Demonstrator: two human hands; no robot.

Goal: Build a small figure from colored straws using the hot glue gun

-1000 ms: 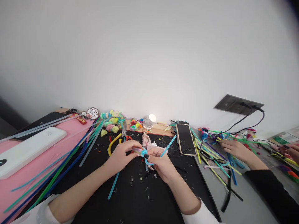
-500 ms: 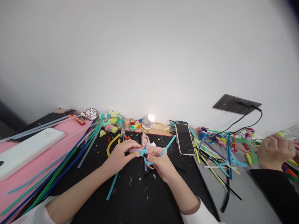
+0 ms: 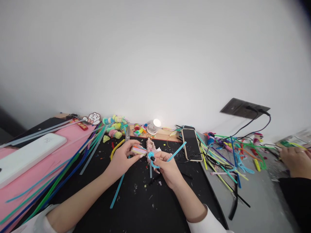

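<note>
My left hand (image 3: pixel 124 158) is closed around a small striped bundle of pipe cleaners (image 3: pixel 139 149), with orange, white, purple and yellow bands showing between thumb and fingers. To its right, my right hand (image 3: pixel 167 168) pinches a light blue pipe cleaner (image 3: pixel 178 150). Its near end is wound into a small coil (image 3: pixel 150 156), while the straight tail sticks out up and to the right. A narrow gap separates the coil from the striped bundle. Behind the hands lies a pale pink, bumpy object (image 3: pixel 151 144), partly hidden by my right hand.
Scissors (image 3: pixel 127 133) lie behind my left hand, near a lit lamp (image 3: pixel 154 126). A phone (image 3: pixel 191 144) rests at right, beside loose pipe cleaners (image 3: pixel 218 155). Long pipe cleaners and a white case (image 3: pixel 31 158) cover the pink mat (image 3: pixel 75 137). Another person's hand (image 3: pixel 295 161) works far right.
My left hand has drawn back left with the striped bundle, away from the blue coil, and more of the bundle shows. The other person's hand has moved right.
</note>
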